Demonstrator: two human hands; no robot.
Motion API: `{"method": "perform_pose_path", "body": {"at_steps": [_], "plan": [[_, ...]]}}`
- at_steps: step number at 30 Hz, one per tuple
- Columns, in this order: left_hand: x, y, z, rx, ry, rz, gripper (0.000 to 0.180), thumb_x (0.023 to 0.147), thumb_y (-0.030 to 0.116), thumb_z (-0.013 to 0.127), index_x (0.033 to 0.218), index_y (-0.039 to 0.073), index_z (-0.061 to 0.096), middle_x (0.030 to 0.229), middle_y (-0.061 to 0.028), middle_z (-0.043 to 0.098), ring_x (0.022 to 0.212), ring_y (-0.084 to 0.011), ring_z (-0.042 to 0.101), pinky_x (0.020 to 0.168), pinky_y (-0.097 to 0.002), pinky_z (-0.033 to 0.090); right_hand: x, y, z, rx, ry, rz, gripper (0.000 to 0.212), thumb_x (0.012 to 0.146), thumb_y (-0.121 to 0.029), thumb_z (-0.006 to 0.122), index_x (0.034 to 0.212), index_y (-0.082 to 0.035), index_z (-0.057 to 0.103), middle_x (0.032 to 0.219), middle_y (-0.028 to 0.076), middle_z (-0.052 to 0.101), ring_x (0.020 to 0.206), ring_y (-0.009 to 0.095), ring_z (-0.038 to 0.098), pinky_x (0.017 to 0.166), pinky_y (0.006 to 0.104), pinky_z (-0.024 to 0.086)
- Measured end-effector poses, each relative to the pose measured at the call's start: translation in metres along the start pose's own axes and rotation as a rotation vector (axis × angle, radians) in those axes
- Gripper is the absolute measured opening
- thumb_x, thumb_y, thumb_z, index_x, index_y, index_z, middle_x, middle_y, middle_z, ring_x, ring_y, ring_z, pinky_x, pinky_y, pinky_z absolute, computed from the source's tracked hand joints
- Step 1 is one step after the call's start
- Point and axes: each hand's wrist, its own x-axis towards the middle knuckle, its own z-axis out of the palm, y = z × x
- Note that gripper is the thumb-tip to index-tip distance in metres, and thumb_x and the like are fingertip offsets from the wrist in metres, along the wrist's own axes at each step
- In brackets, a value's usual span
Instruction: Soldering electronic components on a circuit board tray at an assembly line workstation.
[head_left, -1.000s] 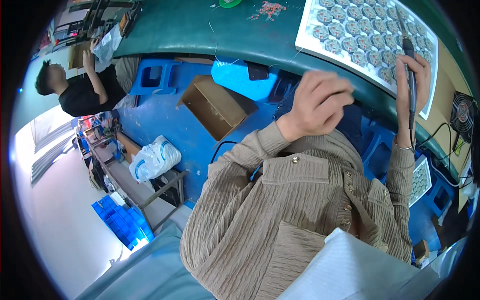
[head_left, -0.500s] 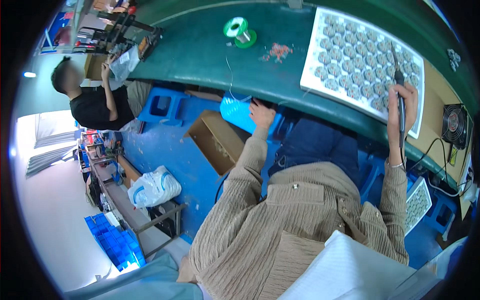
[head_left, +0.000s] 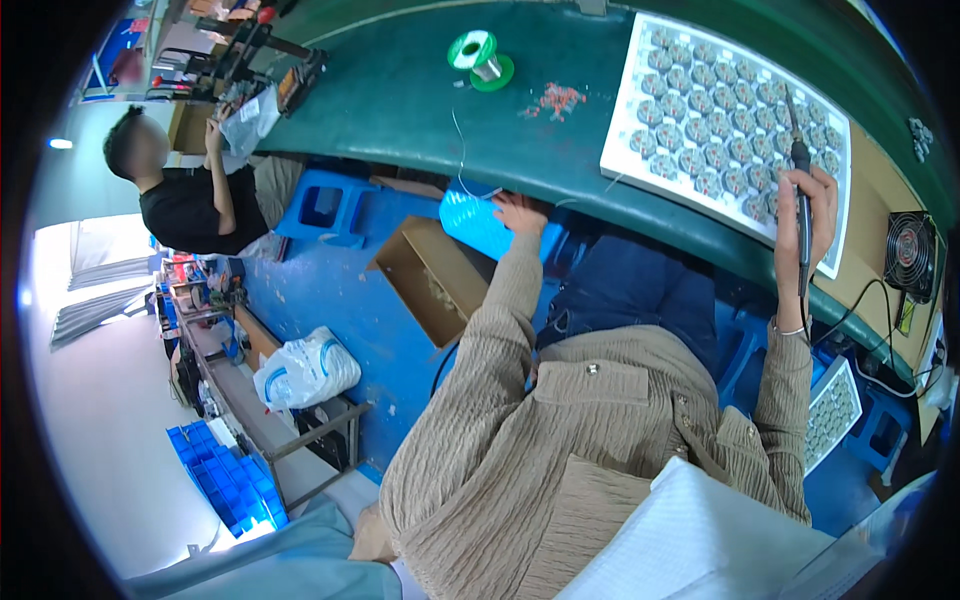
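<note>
My right hand (head_left: pixel 818 215) is closed round the dark handle of a soldering iron (head_left: pixel 801 158). The iron's tip points away over a white tray (head_left: pixel 613 158) filled with several rows of round grey parts with small red spots. At the table's near edge, my left hand (head_left: pixel 522 214) has its fingers at a thin solder wire (head_left: pixel 463 160) and seems to pinch it; the fingertips are small and partly hidden. The wire curves up toward a green spool (head_left: pixel 492 70) standing on the table. Between spool and tray lies a small heap of red pieces (head_left: pixel 556 101).
Under the green table (head_left: pixel 390 110) are a blue basket (head_left: pixel 468 222), an open cardboard box (head_left: pixel 425 285) and a blue stool (head_left: pixel 325 208). A black fan (head_left: pixel 908 252) with cables stands at right, above a second tray (head_left: pixel 832 415). Another person (head_left: pixel 195 212) works at far left.
My left hand has shifted slightly left and up toward the table edge, its wrist turning and fingers changing pose. My right hand with the soldering iron stays almost where it was.
</note>
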Motion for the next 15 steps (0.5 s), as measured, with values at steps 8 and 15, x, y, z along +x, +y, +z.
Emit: {"method": "perform_pose_path", "body": {"at_steps": [8,15], "plan": [[-0.041,0.048,-0.08,-0.062,0.041,0.04,0.051,0.099,0.03,0.046,0.147,0.013,0.047,0.159,-0.0117,0.042,0.132,-0.0413,0.043,0.107,-0.0536,0.036,-0.005,0.013,-0.007,-0.126,0.077,-0.031,0.013,0.094,-0.014,0.075,0.104,-0.006,0.074,0.114,0.011,0.066,0.108,0.026,0.062,0.096,0.0371,0.047],[-0.061,0.023,-0.086,-0.339,0.236,0.067,0.041,0.094,0.004,0.054,0.134,0.007,0.049,0.146,-0.013,0.051,0.116,-0.0354,0.058,0.103,-0.0487,0.046,-0.004,0.017,-0.007,-0.135,0.073,-0.062,0.012,0.095,-0.016,0.075,0.103,-0.006,0.075,0.108,0.009,0.069,0.103,0.024,0.064,0.093,0.035,0.048]]}}
